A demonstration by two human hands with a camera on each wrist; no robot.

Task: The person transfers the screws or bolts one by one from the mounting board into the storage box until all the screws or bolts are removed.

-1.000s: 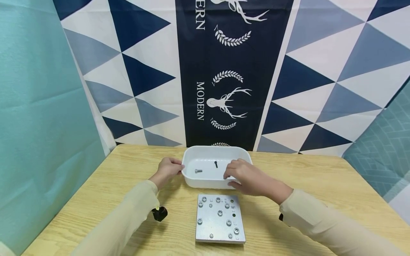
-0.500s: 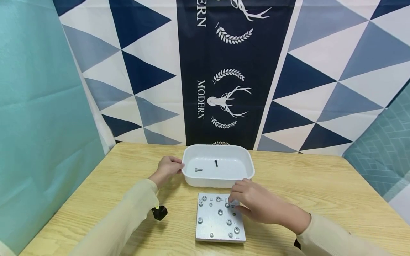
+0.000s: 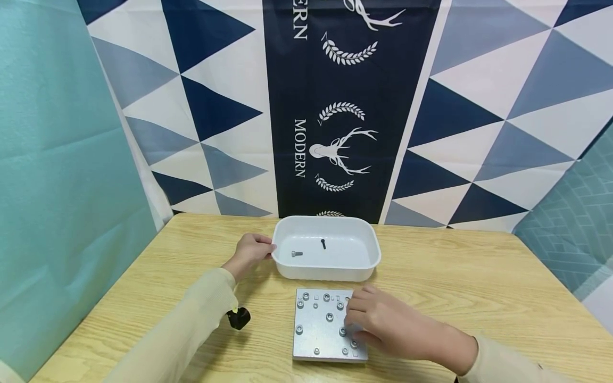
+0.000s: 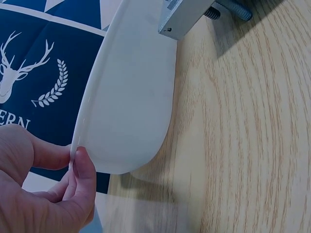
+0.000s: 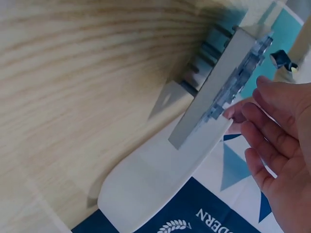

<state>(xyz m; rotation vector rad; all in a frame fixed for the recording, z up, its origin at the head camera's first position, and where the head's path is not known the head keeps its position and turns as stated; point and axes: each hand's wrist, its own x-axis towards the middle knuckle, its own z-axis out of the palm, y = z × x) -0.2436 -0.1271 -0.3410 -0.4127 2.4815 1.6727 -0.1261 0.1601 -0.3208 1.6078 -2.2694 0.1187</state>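
Note:
My left hand pinches the left end of the rim of a white plastic tray, as the left wrist view also shows. Inside the tray lie a silver bolt and a black bolt. Nearer to me is a silver metal plate with several socket-head bolts in it; their shanks stick out underneath in the right wrist view. My right hand is over the plate's right side, fingers bent and hiding part of it. In the right wrist view the right fingers are curved; whether the fingertips hold something small is hidden.
The wooden table carries the tray and plate. A patterned cloth hangs behind its far edge, and a teal curtain is at the left. A black wrist camera sits under the left sleeve.
My right hand has left the tray's right side and come toward me, over the right half of the plate. The left hand keeps its hold on the tray rim.

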